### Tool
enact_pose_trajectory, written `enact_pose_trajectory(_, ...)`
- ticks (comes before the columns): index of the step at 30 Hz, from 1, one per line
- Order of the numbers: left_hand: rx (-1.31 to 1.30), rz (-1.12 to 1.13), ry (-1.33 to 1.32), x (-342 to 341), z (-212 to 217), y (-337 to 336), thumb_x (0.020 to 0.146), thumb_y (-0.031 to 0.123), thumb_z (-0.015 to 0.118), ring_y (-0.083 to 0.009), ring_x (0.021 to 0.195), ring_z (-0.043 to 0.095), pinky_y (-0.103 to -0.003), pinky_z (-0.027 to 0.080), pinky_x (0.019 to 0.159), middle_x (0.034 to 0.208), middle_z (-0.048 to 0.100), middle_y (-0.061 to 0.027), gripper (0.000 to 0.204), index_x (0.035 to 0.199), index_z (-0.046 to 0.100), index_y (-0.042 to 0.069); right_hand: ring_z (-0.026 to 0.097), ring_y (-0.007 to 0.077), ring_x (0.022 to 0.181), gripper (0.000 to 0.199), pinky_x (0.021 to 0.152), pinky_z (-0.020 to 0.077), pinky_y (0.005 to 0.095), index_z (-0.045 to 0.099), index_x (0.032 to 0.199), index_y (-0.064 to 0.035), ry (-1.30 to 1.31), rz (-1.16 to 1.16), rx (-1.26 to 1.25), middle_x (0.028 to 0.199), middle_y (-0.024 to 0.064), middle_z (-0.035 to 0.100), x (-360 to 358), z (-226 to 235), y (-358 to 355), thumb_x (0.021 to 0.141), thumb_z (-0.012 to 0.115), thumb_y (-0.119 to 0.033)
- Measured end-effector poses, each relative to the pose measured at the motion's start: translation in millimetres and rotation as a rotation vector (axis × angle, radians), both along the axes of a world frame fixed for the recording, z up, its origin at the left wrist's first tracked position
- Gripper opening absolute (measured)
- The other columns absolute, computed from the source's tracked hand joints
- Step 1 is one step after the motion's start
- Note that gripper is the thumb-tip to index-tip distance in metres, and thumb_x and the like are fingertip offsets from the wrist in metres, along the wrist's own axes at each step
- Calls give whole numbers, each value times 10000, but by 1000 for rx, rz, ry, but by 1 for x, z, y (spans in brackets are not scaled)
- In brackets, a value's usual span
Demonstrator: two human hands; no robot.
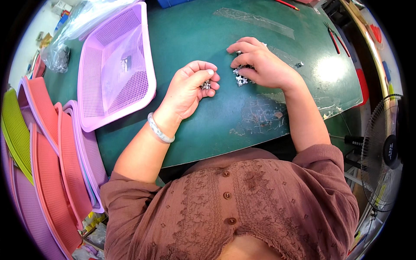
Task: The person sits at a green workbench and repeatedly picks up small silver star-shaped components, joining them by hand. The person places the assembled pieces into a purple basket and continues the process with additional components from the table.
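Several small silvery metal pieces [205, 85] sit in the curled fingers of my left hand [190, 83], which is closed with the thumb pressed over them; a pale bangle [158, 128] circles that wrist. To its right, a small heap of similar shiny metal pieces [241, 79] lies on the green table [190, 138]. My right hand [263, 63] is over this heap, fingers bent and apart, fingertips down among the pieces. Its palm covers part of the heap. One small piece [299, 64] lies separately, right of that hand.
A lilac mesh basket [151, 78] with a clear plastic bag [123, 69] inside stands at the left. Nested pink baskets [50, 186] lean beside the table. Red-handled pliers [333, 41] lie far right. A fan [377, 151] stands near the table's right corner.
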State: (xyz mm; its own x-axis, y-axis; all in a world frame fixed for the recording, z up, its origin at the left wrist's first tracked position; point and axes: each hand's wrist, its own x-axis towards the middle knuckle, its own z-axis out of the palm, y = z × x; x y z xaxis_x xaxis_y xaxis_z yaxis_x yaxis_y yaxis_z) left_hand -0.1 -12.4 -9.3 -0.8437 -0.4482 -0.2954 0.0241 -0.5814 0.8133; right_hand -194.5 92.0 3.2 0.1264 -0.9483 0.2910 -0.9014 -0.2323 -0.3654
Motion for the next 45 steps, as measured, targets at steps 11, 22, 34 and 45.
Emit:
enact_pose_trajectory(11, -28, 4, -59, -1, 4, 3, 866, 102, 512, -117, 638, 562, -208, 459, 537, 777, 588, -57, 139, 959, 555, 8, 457, 282, 1077, 137, 861, 412, 375, 593, 814, -34, -212, 61, -185, 1052, 73, 571, 19, 5, -7, 686, 642, -36)
enact_pose_trajectory(22, -20, -52, 9, 2, 0, 1, 876, 130, 534, -107, 615, 553, -202, 434, 520, 752, 598, -50, 134, 920, 582, 13, 492, 278, 1001, 156, 829, 427, 360, 589, 824, -53, -260, 76, -287, 985, 71, 584, 31, 5, -11, 687, 661, -70)
enact_pose_trajectory(34, -48, 12, -16, 1, 1, 2, 867, 126, 546, -100, 600, 543, -202, 421, 511, 744, 594, -49, 134, 918, 576, 6, 519, 267, 949, 174, 786, 444, 344, 579, 815, -50, -315, 67, -312, 945, 69, 592, 33, 3, -12, 665, 663, -29)
enact_pose_trajectory(45, -73, 15, -5, 0, 1, 3, 853, 110, 568, -94, 599, 534, -198, 418, 514, 750, 590, -45, 129, 923, 577, 3, 530, 263, 919, 166, 775, 445, 342, 574, 805, -48, -353, 55, -298, 919, 69, 597, 34, 2, -12, 665, 662, -38)
